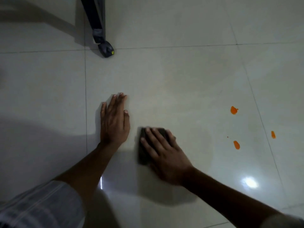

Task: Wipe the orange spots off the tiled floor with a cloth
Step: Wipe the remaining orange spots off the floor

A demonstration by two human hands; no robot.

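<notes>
Just below frame centre, your right hand [166, 155] presses flat, fingers straight, on a dark rectangular cloth [142, 153]; your left hand [115, 120] lies flat beside it on the glossy pale tiled floor [181, 76]. Three orange spots [234, 110] sit well apart at right.

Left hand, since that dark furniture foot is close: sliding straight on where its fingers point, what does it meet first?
Likely only bare tiled floor; the left hand points slightly right of the furniture foot.
</notes>
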